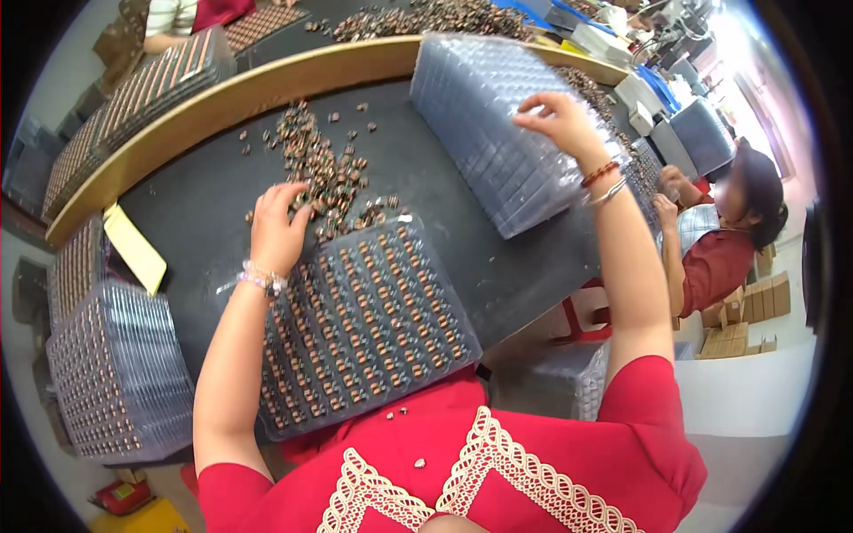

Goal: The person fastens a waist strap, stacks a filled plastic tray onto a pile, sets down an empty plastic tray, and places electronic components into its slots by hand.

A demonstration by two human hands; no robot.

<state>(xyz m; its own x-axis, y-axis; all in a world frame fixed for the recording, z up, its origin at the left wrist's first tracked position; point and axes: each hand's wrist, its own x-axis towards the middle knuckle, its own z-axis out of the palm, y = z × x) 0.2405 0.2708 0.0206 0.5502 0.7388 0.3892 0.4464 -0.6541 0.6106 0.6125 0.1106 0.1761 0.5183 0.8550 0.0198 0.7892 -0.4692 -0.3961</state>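
My left hand [279, 229] is over the far left corner of a clear plastic tray [462, 333], beside a loose heap of small copper-and-dark coil-like parts [333, 173]. Its thumb and fingers are apart, and I make out nothing between them. Rows of the same parts fill the tray's pockets; its near edge lies by my lap. My right hand [562, 124] is raised over a tall stack of clear empty trays [498, 133], fingers curved, thumb and forefinger apart, holding nothing I can see.
A wooden rail [267, 89] borders the dark table [204, 186]. At left are a yellow card [133, 249] and a stack of filled trays [107, 373]. More parts [435, 19] lie beyond the rail. A co-worker in a dark cap [724, 231] works at right; another person's arm shows far left.
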